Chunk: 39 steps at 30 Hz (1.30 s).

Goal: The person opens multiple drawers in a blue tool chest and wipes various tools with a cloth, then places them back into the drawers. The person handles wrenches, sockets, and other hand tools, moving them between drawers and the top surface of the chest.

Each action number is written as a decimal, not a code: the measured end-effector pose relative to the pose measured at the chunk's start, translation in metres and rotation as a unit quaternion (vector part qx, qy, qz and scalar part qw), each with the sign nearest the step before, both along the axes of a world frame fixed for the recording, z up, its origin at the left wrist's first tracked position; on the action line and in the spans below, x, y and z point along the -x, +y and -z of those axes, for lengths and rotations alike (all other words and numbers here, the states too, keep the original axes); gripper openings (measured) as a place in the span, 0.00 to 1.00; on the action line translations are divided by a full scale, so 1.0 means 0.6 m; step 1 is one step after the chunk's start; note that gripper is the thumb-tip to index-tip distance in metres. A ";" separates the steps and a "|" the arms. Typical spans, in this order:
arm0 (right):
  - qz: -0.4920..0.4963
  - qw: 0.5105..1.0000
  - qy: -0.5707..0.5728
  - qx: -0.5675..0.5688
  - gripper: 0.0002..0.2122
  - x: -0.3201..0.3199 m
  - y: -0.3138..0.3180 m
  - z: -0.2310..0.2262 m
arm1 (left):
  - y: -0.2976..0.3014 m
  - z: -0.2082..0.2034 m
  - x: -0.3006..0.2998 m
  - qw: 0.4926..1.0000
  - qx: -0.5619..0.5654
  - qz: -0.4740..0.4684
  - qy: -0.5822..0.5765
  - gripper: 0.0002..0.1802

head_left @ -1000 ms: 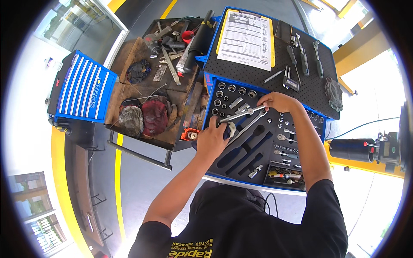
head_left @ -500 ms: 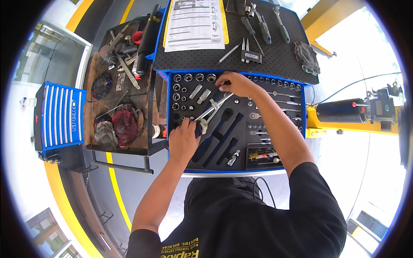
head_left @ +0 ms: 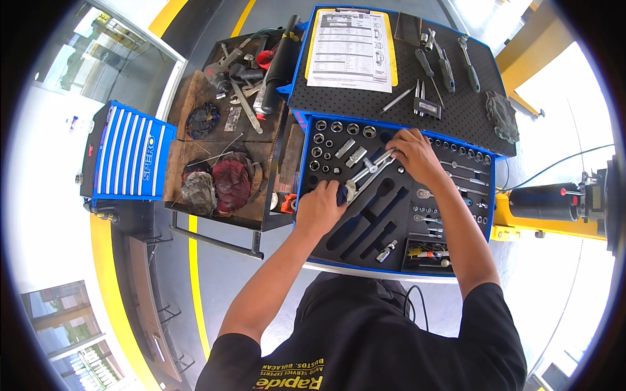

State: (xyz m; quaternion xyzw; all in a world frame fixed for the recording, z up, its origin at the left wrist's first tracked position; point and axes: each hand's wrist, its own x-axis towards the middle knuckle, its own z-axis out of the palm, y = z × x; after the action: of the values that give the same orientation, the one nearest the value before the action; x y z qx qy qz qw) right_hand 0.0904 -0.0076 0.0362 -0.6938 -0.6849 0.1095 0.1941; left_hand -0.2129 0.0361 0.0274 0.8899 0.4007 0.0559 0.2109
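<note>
Over the foam-lined tool drawer [head_left: 339, 255], my left hand [head_left: 319, 207] is closed around the lower end of two long chrome bar-shaped tools [head_left: 370, 168]. A small pale and dark rag [head_left: 351, 191] is bunched at its fingers. One bar carries a short crosspiece; their exact kind is unclear. My right hand [head_left: 416, 155] has its fingers curled on the upper end, partly hiding it. Chrome sockets [head_left: 353, 129] line the drawer's left and far sides. Below the bars are vacant tool-shaped recesses [head_left: 368, 218], and a universal joint [head_left: 387, 250] lies near the front.
Beyond the drawer, the black cabinet top holds a clipboard [head_left: 349, 52], screwdrivers, a ratchet [head_left: 468, 62] and grey gloves [head_left: 501, 117]. A wooden-topped cart [head_left: 189, 153] with tools and rags stands at left. Ratchets [head_left: 424, 193] and a small parts compartment [head_left: 427, 255] fill the drawer's right.
The whole view has shifted, so the drawer sits farther right. My right hand has come onto the upper end of the chrome bars; my left hand keeps its hold on them.
</note>
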 end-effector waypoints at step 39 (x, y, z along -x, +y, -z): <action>0.241 0.968 -0.026 -0.063 0.24 0.066 0.014 0.063 | -0.012 -0.028 0.148 0.977 0.137 -0.164 -0.018 0.26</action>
State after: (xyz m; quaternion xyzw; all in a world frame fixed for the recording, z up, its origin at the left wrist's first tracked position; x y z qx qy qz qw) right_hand 0.0509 0.0009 -0.0019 -0.8272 -0.5081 -0.0017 0.2400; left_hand -0.3016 0.0290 0.0442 0.7739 0.5407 0.0505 0.3259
